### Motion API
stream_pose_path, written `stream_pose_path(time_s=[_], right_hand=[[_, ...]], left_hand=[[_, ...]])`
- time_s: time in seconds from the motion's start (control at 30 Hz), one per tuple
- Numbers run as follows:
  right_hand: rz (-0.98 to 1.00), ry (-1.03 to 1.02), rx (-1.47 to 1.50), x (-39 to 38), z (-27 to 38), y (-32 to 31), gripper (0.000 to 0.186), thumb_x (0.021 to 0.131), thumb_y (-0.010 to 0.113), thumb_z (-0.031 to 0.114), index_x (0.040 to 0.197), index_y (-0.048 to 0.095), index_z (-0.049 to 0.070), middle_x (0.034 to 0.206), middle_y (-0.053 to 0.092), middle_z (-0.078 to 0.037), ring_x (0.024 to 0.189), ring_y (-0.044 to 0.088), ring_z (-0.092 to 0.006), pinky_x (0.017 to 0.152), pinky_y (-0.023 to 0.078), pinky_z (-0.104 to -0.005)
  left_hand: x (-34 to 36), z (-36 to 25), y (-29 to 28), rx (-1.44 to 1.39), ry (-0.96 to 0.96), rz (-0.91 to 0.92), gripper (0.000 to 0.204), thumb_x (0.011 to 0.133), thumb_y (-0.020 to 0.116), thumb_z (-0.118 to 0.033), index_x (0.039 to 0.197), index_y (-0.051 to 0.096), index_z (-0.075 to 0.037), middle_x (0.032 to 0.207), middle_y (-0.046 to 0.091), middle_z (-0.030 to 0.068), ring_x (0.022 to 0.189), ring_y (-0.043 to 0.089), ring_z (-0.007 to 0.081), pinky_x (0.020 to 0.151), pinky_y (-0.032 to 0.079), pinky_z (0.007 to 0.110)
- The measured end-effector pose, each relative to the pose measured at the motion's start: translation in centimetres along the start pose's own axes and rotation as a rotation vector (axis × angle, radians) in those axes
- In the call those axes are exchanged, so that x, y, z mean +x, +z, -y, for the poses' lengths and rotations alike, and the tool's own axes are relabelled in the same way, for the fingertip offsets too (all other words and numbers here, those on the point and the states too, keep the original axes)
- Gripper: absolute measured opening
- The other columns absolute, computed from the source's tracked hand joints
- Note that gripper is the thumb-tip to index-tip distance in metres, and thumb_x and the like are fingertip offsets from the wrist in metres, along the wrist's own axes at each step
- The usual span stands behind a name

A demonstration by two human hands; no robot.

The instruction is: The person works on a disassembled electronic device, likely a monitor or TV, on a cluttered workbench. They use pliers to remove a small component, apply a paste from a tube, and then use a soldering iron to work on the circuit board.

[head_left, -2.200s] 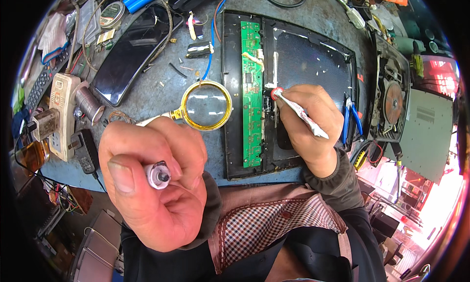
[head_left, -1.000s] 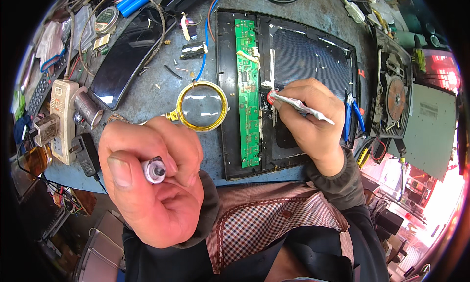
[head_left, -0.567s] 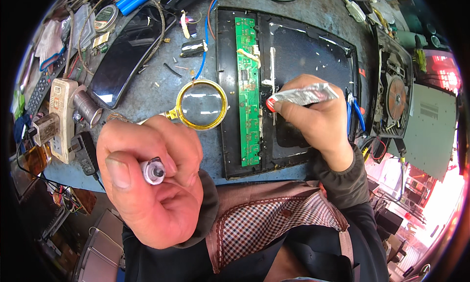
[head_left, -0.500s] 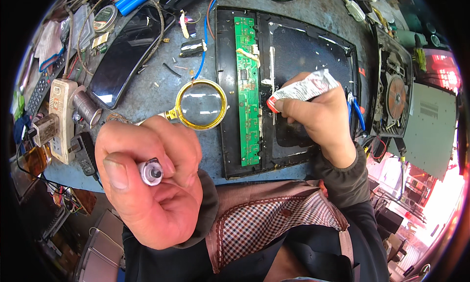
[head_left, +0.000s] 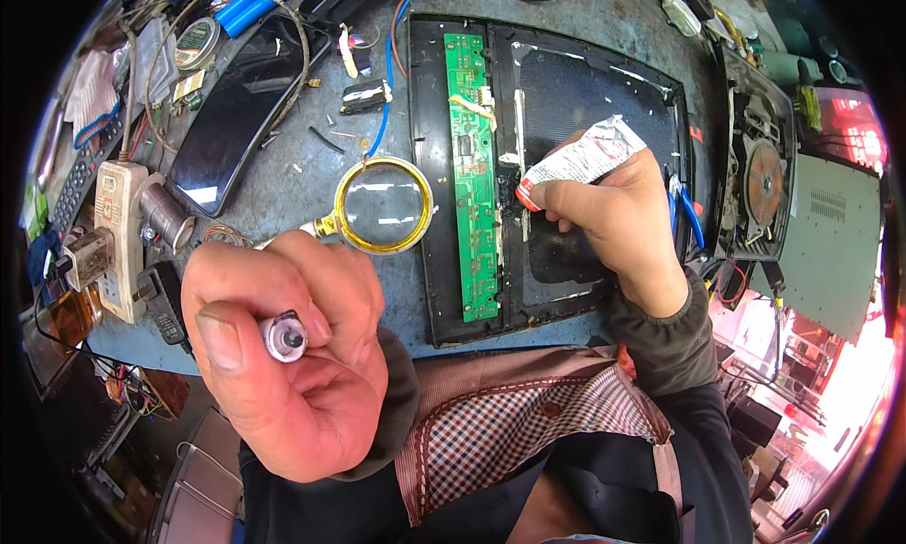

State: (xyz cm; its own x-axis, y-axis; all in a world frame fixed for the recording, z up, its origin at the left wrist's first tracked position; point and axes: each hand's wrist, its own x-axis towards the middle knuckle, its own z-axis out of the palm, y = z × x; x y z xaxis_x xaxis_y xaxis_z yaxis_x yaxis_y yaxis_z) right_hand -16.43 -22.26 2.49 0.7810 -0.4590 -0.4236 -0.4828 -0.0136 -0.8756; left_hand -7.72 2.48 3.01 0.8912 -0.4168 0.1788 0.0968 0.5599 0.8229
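Observation:
My left hand (head_left: 293, 355), near the front of the bench, is closed around a small whitish cylinder (head_left: 285, 337) with a dark centre, seen end-on; its kind is unclear. Farther right, my right hand (head_left: 618, 223) pinches a crumpled white squeeze tube (head_left: 590, 157) by its red end. That end points down at the black plastic panel (head_left: 434, 261), beside its long ridge; whether it touches is hard to see. A green circuit board strip (head_left: 477, 185) lies along the panel's left part. The panel's mesh area (head_left: 595, 96) is partly behind my right hand.
Left of the panel lies a gold-rimmed magnifying glass (head_left: 384, 207). A dark glossy screen (head_left: 231, 119), a solder spool (head_left: 168, 214) and a power strip (head_left: 120, 242) are at the left. Blue-handled pliers (head_left: 692, 218) rest by the panel's right edge, near an opened casing (head_left: 760, 176) with a speaker.
The tube's upper end has shifted slightly left and its red end a little right, and my right hand has turned slightly. My left hand stays almost still, keeping its hold on the cylinder.

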Motion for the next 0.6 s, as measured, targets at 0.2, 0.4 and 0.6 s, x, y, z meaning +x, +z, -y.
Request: stream_pose_path(time_s=[0.2, 0.4, 0.6], right_hand=[[0.008, -0.136, -0.026, -0.3, 0.1, 0.4, 0.010, 0.088, 0.084, -0.006, 0.094, 0.081, 0.001, 0.084, 0.078, -0.002, 0.070, 0.068, -0.0097, 0.065, 0.050, -0.0271], [0.042, -0.471, -0.259, 0.2, -1.5, -0.2, 0.012, 0.086, 0.082, -0.007, 0.096, 0.082, 0.000, 0.090, 0.078, -0.006, 0.082, 0.073, -0.0153, 0.072, 0.054, -0.0313], [0.029, -0.669, -0.358, 0.7, -1.8, -0.1, 0.016, 0.083, 0.081, -0.009, 0.097, 0.083, 0.000, 0.091, 0.078, -0.010, 0.082, 0.075, -0.0208, 0.075, 0.056, -0.0340]], left_hand=[[-0.1, 0.3, 0.5, -0.020, 0.015, -0.141, 0.046, 0.125, 0.042, -0.044, 0.101, 0.045, -0.004, 0.069, 0.048, 0.0095, 0.055, 0.037, 0.0136, 0.056, 0.034, 0.032], [-0.1, 0.2, 0.5, 0.011, -0.002, -0.117, 0.046, 0.125, 0.042, -0.044, 0.101, 0.045, -0.005, 0.070, 0.048, 0.0091, 0.056, 0.038, 0.0138, 0.057, 0.035, 0.032], [0.0, 0.2, 0.4, 0.014, -0.010, -0.110, 0.046, 0.125, 0.044, -0.045, 0.101, 0.045, -0.005, 0.070, 0.048, 0.0095, 0.056, 0.038, 0.0137, 0.057, 0.034, 0.032]])
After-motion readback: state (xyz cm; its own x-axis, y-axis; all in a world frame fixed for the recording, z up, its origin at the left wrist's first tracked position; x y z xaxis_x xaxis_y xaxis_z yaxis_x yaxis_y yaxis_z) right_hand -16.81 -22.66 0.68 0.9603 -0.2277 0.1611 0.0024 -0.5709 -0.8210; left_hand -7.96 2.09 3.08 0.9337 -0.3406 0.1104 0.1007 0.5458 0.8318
